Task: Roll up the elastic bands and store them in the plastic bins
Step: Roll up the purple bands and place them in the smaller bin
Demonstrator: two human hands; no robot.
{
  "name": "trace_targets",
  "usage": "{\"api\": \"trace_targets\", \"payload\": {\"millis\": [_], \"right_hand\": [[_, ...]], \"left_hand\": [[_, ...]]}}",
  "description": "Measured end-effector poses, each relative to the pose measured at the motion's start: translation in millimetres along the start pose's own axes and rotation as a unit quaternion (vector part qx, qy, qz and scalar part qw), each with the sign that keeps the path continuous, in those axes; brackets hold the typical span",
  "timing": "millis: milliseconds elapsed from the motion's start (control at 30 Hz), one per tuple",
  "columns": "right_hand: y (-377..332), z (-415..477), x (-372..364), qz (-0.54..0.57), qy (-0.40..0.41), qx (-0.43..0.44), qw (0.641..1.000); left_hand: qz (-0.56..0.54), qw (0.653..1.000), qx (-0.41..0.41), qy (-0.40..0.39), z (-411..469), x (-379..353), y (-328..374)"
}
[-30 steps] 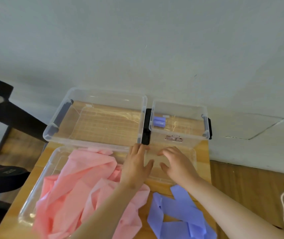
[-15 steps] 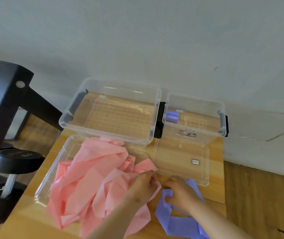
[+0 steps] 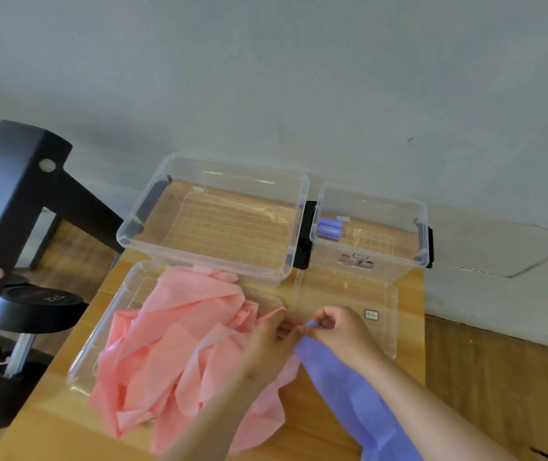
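As the forearms converge, left hand and right hand pinch the purple band at its end.

Purple band, pink bands, clear bins

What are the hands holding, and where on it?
Purple band, pinched at its far end by both the left hand and the right hand.

left forearm and right forearm angling in from the lower edge, left hand and right hand meeting at the fingertips, fingers curled, both pinching the end of 1 band
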State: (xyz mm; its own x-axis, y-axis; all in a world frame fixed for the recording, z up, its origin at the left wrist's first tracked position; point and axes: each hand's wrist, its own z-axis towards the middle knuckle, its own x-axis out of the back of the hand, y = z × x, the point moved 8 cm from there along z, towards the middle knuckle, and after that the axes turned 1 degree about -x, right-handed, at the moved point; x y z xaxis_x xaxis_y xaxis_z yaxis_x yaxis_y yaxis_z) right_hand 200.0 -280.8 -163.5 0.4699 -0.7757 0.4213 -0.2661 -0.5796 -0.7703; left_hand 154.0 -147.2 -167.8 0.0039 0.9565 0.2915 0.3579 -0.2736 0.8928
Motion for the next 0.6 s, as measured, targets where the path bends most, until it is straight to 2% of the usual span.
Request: {"api": "trace_targets", "payload": {"millis": [133,600], "right_hand": [[-48,-8,29,0.071,0.021,0.026,0.997],[-242,-79,130,0.226,0.084,0.134,0.961]], "left_hand": [[-0.076,0.996,-0.018,0.04,2,23,39],[-0.124,0.96,-0.2,0.152,-41,128,266]]}}
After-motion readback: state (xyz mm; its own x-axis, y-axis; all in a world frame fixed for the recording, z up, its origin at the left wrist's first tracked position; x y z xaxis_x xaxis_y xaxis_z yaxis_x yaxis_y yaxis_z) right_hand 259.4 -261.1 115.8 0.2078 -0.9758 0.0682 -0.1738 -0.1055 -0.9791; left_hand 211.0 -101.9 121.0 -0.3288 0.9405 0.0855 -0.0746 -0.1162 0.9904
